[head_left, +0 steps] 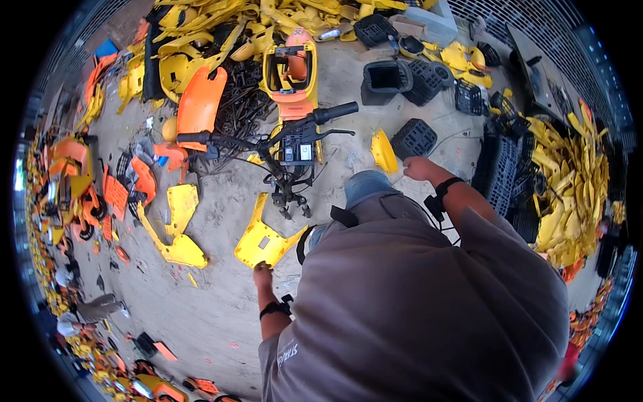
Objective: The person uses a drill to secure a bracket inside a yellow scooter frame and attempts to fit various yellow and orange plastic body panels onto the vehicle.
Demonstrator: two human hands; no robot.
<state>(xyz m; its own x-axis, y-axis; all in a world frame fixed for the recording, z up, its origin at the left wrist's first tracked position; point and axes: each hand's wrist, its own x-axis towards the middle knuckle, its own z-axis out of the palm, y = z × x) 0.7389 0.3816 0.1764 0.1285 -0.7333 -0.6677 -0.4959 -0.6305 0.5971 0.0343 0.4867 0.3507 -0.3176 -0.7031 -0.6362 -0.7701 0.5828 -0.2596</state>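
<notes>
My left hand (263, 273) is closed beside the lower edge of a yellow plastic panel (249, 244) with a square cutout. I cannot make out whether it grips that edge. Farther right, my right hand (418, 168) is curled shut, just below a black plastic basket (414, 139) and next to a curved yellow piece (384, 151). Anything inside its fingers is hidden. In front of me stands a partly stripped scooter, with black handlebars (268, 144), hanging cables, a black boxy unit (297, 151) and a yellow-and-orange shell (289, 100).
Yellow panels (184, 251) and orange covers (201, 100) lie on the concrete floor at the left. Black bins (386, 82) stand at the far right. Heaps of yellow parts rise at the back and right (569, 201). Another person (97, 311) bends at the lower left.
</notes>
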